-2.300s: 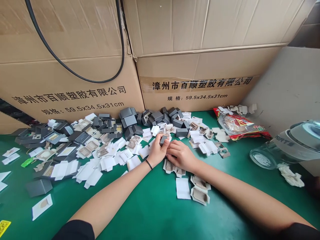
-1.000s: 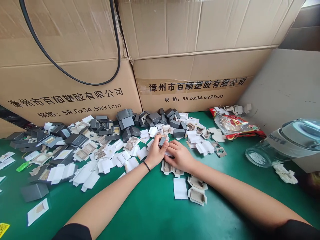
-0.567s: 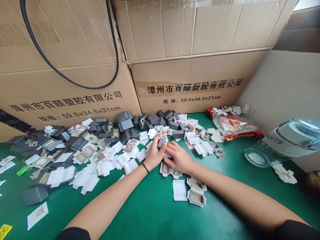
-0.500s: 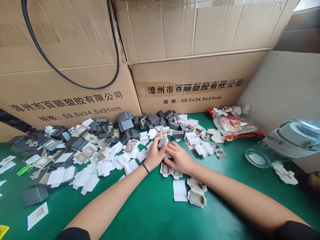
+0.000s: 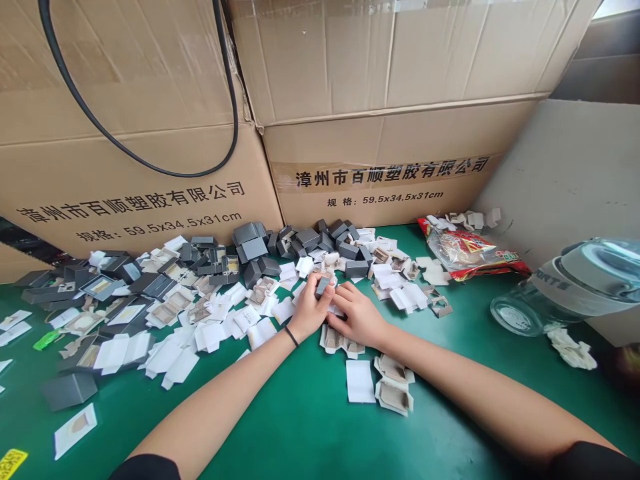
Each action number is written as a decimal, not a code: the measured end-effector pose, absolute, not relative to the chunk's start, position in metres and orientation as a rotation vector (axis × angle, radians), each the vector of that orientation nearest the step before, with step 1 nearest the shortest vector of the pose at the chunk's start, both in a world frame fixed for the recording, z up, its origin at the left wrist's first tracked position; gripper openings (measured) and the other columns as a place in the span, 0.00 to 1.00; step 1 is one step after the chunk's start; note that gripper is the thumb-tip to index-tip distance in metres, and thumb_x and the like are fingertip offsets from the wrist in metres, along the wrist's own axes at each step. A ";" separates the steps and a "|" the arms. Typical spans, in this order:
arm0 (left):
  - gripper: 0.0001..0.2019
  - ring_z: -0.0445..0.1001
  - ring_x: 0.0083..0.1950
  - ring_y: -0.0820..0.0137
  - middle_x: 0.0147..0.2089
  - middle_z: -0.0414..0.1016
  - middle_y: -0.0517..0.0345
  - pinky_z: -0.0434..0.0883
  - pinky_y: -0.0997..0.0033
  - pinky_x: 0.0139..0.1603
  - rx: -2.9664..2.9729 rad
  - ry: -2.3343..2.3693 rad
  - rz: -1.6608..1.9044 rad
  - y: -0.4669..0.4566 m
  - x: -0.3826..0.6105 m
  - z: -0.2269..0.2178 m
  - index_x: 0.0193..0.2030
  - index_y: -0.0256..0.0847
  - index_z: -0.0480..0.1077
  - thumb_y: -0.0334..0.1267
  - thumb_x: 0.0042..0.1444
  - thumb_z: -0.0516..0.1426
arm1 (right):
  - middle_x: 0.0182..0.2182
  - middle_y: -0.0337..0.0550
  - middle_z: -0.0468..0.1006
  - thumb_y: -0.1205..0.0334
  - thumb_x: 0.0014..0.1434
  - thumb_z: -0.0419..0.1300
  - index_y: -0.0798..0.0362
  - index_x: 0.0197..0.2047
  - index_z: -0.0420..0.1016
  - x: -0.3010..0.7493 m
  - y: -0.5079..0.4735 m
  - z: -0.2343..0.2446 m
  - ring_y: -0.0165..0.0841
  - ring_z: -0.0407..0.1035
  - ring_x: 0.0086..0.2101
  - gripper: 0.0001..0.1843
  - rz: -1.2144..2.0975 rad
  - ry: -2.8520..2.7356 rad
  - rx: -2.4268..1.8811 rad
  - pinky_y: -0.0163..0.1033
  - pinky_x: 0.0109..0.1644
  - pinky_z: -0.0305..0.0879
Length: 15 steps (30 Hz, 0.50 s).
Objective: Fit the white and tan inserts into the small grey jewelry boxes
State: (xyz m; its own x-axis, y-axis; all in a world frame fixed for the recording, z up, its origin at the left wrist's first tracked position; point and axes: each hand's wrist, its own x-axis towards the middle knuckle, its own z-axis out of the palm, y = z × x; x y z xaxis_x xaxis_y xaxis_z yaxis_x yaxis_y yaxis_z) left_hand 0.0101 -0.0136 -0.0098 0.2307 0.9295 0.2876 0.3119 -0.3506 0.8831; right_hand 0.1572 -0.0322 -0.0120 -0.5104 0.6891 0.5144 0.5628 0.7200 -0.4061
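Note:
My left hand [image 5: 310, 310] is closed around a small grey cardboard box [image 5: 323, 287], its thumb pressed along the near side. My right hand [image 5: 359, 313] is curled against the left one, its fingertips meeting the left thumb; what they pinch, if anything, is hidden. Just below the hands lie unfolded beige card inserts [image 5: 340, 341]. Nearer to me, a flat white card [image 5: 361, 382] rests beside another beige insert [image 5: 395, 395]. White paper pieces [image 5: 247, 319] spread to the left of my left hand, and dark grey boxes [image 5: 356, 269] sit just beyond both hands.
Big brown cartons [image 5: 400, 143] stand along the back of the green table [image 5: 300, 427]. A black cable [image 5: 190, 175] hangs in front of them. At right are a red-edged plastic bag [image 5: 470, 253], a clear bottle [image 5: 550, 287] and a crumpled tissue [image 5: 573, 350]. More grey boxes [image 5: 70, 391] lie left.
Both hands stay in the same place around the small grey box. The view has shifted very slightly; nothing on the table has visibly moved.

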 end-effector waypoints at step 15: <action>0.17 0.70 0.43 0.67 0.41 0.69 0.52 0.67 0.65 0.47 1.738 1.131 1.151 -0.012 0.010 -0.011 0.40 0.40 0.60 0.53 0.59 0.47 | 0.34 0.47 0.72 0.60 0.58 0.53 0.53 0.33 0.67 0.158 -0.033 -0.014 0.37 0.61 0.37 0.06 0.161 -2.250 -0.998 0.42 0.41 0.61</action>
State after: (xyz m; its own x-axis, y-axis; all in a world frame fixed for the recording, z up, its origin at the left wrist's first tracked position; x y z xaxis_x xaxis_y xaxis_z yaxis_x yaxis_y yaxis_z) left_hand 0.0100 -0.0117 -0.0112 0.2049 0.9382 0.2788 0.2626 -0.3271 0.9078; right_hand 0.1579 -0.0326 -0.0138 -0.4891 0.6980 0.5231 0.6163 0.7009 -0.3591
